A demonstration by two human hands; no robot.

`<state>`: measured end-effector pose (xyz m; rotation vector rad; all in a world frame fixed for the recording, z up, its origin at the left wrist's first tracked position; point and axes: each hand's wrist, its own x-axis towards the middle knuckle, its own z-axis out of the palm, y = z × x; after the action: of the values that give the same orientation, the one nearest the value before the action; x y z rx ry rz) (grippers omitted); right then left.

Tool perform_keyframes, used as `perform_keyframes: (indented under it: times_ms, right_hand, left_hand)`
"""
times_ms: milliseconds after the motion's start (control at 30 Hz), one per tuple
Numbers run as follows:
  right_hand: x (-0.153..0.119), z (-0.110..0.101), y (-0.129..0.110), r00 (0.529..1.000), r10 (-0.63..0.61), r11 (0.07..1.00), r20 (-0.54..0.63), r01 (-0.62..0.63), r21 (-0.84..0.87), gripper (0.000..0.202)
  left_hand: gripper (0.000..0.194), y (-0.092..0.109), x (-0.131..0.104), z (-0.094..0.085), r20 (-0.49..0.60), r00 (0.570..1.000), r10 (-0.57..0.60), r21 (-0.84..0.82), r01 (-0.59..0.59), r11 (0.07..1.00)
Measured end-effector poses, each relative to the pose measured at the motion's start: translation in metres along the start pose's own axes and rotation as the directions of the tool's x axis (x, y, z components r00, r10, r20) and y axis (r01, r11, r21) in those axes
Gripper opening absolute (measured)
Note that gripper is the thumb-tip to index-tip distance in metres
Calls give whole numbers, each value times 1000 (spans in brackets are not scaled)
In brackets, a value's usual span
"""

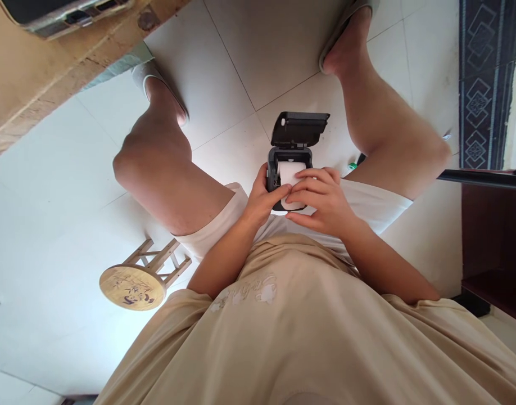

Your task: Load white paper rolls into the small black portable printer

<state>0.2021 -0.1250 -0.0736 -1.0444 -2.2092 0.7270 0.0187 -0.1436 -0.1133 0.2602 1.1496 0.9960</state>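
Observation:
A small black receipt printer (271, 179) sits above my lap with its lid (301, 128) swung up and away from me. Inside its bay lies a white paper roll (290, 167), with paper drawn toward my body. My left hand (261, 198) grips the printer's left side, its thumb reaching over onto the paper. From the right, my right hand (323, 199) curls its fingers over the paper, thumb toward me at the near edge. The fingertips hide part of the roll and the printer's right side.
A small round wooden stool (134, 288) stands on the tiled floor (51, 225) at left. A wooden table (39, 84) with a dark metal-edged case (72, 14) is at upper left. At right are a patterned dark strip (479, 84) and a black bar (485, 179).

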Motion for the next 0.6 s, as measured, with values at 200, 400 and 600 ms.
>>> perform_keyframes:
  times_ms: [200,400,600]
  right_hand:
    - [16,-19,43,908,363,928,-207,-333,165,44]
    - [15,-9,87,852,517,733,-82,-391,557,76]
    - [-14,-2,83,819,574,663,9,-472,581,73]
  left_hand:
    - [84,-3,1,-5,20,1000,-12,45,11,999]
    - [82,-3,0,-7,79,997,-19,47,15,999]
    - [91,1,-1,-6,113,993,-26,-15,28,999]
